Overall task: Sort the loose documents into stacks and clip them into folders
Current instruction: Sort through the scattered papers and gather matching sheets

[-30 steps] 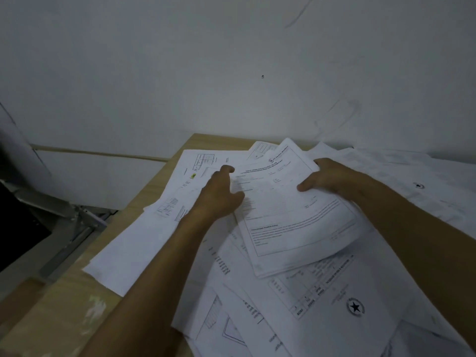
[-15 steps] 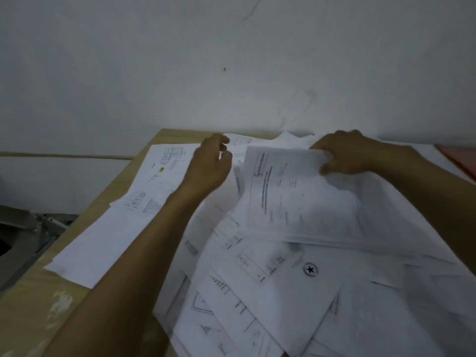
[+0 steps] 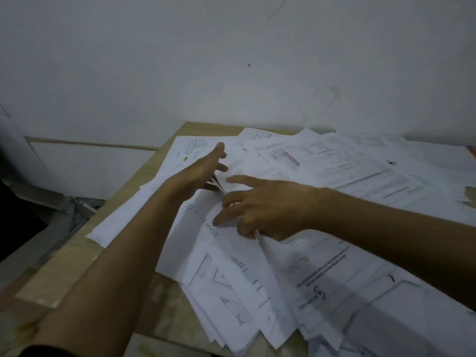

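Loose white printed documents (image 3: 334, 161) lie spread in an overlapping pile over the wooden table (image 3: 77, 261). My left hand (image 3: 203, 171) reaches over the pile's far left part with straight fingers, holding nothing. My right hand (image 3: 265, 207) lies just right of it with spread, nearly straight fingers. It rests across the raised edge of a sheaf (image 3: 334, 274) whose logo page faces up and reads upside down. Sheets with line drawings (image 3: 221, 287) fan out below both hands. No folder or clip shows plainly.
A plain white wall (image 3: 231, 60) stands directly behind the table. Left of the table, past its edge, sits a grey metal frame (image 3: 64, 210) lower down. An orange-red edge (image 3: 472, 152) peeks out at the far right among the papers.
The logo sheaf my right hand gripped by its top edge has swung down to the lower right, now reading upside down. Both hands have straightened their fingers and come close together.
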